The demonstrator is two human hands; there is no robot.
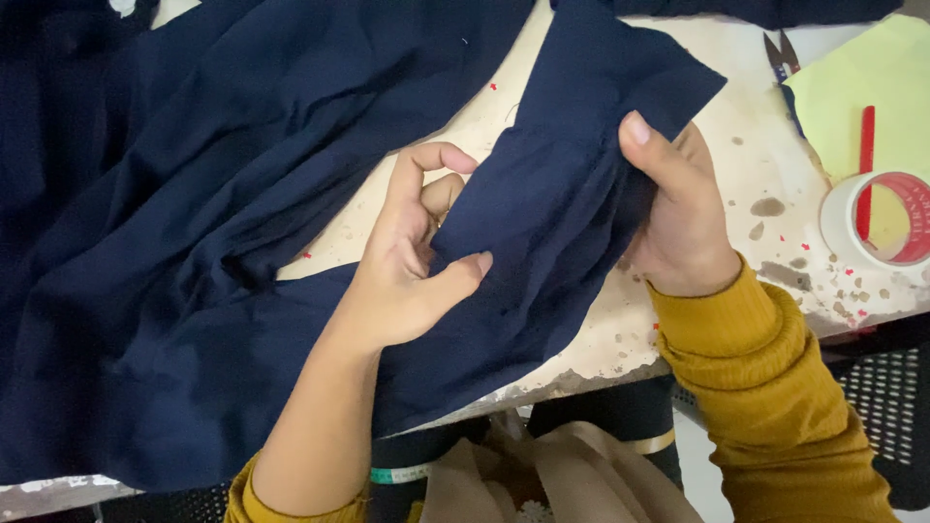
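Observation:
A large dark navy cloth is spread and bunched over a worn white table. My left hand pinches the edge of a folded strip of this cloth between thumb and fingers. My right hand grips the same strip from the right side, thumb on top, fingers hidden under the fabric. Both arms wear mustard yellow sleeves, the left one pushed up.
A yellow-green sheet lies at the right with a red pen on it. A roll of tape sits near the table's right edge. Small scissors lie at the back. A measuring tape hangs below the front edge.

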